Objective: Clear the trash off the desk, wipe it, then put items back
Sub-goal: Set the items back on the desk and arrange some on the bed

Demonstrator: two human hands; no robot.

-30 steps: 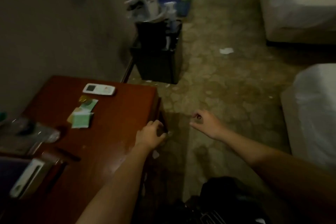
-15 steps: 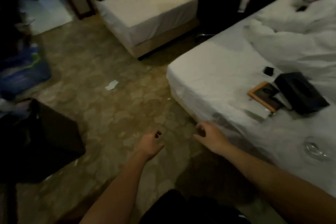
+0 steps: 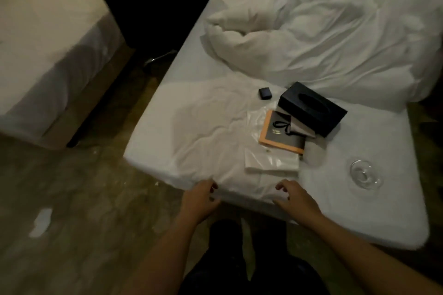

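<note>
Two loosely curled hands, left hand (image 3: 200,201) and right hand (image 3: 296,199), grasp nothing at the bed's (image 3: 191,127) near edge, bottom centre. On the sheet at centre right lie a black tissue box (image 3: 311,109), contents hidden, an orange-edged booklet (image 3: 282,136), a plastic-wrapped white packet (image 3: 271,163) and a glass dish (image 3: 365,175).

Bare sheet (image 3: 191,127) left of tissue box (image 3: 311,108)

Both hands empty, left hand (image 3: 200,201) and right hand (image 3: 296,199) loose-fingered at the bed (image 3: 191,127) edge; black tissue box (image 3: 311,109), folder (image 3: 282,133), glass ashtray (image 3: 365,174) on the sheet.
</note>
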